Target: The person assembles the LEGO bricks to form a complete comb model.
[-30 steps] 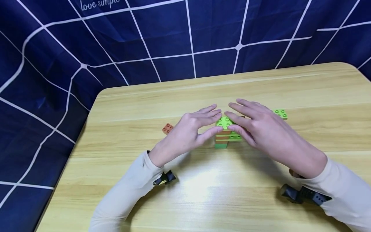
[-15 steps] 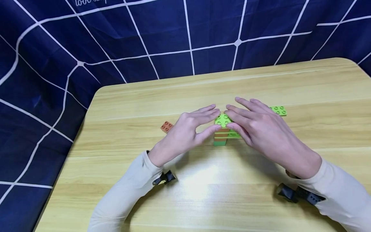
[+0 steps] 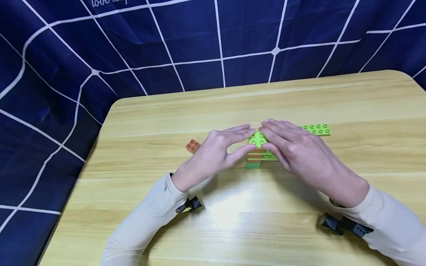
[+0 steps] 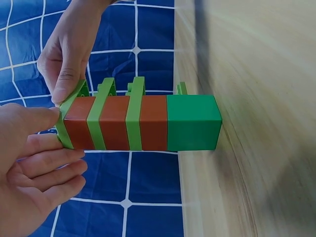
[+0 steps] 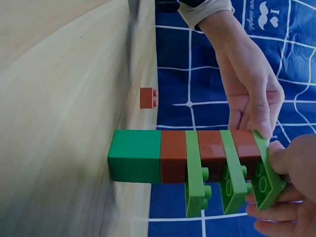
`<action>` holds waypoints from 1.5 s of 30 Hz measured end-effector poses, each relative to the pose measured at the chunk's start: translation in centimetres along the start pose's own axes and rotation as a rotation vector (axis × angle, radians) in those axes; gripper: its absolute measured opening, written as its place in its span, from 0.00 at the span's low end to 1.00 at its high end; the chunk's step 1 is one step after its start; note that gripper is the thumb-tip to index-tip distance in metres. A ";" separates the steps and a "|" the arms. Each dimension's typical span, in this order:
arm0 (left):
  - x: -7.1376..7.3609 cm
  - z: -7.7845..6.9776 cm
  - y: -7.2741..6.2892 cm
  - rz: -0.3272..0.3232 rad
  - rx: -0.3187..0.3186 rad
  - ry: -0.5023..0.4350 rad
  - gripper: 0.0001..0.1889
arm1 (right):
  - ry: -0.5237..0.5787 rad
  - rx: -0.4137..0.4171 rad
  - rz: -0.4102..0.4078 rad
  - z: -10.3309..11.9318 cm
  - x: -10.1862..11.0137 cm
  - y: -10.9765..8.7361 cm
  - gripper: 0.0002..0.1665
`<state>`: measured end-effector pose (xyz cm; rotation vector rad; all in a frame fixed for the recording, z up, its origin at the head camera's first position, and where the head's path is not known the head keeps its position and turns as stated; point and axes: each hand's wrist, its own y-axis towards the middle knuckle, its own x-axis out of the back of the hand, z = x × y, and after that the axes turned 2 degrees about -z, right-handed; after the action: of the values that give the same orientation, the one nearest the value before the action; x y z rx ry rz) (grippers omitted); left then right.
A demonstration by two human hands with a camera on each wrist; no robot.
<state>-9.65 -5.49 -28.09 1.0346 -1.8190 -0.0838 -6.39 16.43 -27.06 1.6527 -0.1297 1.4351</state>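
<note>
A small tower of building bricks stands upright on the table: a dark green block [image 4: 194,122] at the bottom, then red-brown bricks [image 4: 114,123] alternating with light green plates. Three of these plates jut out to one side in the right wrist view. On top sits a light green plate [image 3: 257,139], slightly tilted against the brick below. My left hand [image 3: 217,149] pinches this top plate at its left edge with thumb and fingers. From the other side my right hand [image 3: 301,153] pinches it too, covering its right part in the head view.
One loose red-brown brick [image 3: 193,146] lies left of the tower. Behind my right hand, a loose light green plate [image 3: 316,129] lies on the wooden table [image 3: 199,236]. A blue cloth [image 3: 186,40] with white lines hangs beyond the table's far edge.
My right hand's fingers have drawn together and lowered a little over the top plate, uncovering more of the loose green plate. My left hand and the tower have hardly moved.
</note>
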 end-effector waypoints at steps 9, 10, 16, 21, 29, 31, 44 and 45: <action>0.1 0.0 -0.1 0.015 0.025 -0.023 0.19 | 0.018 0.012 -0.006 -0.1 -0.1 0.1 0.39; 0.1 0.0 -0.1 0.018 0.030 -0.033 0.19 | 0.024 0.011 -0.010 -0.1 -0.1 0.1 0.39; 0.0 0.2 -0.2 0.016 0.046 -0.075 0.20 | 0.073 -0.001 -0.021 -0.4 -0.2 0.2 0.38; 0.0 0.2 -0.2 -0.001 0.028 -0.082 0.19 | 0.115 -0.022 0.005 -0.6 -0.1 0.2 0.38; -0.2 0.2 -0.2 -0.009 0.034 -0.077 0.19 | 0.165 -0.035 0.031 -0.9 0.2 0.1 0.31; -0.2 0.2 -0.2 -0.007 0.037 -0.073 0.19 | 0.172 -0.041 0.036 -1.0 0.3 0.0 0.30; -0.2 0.1 -0.3 -0.005 0.058 -0.069 0.20 | 0.182 -0.079 0.060 -1.5 0.9 -0.7 0.30; -0.1 0.1 -0.3 -0.003 0.060 -0.068 0.20 | 0.182 -0.079 0.059 -1.5 0.9 -0.7 0.30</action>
<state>-9.50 -5.60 -28.35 1.0880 -1.8919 -0.0673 -6.82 18.27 -26.84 1.4579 -0.1313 1.5976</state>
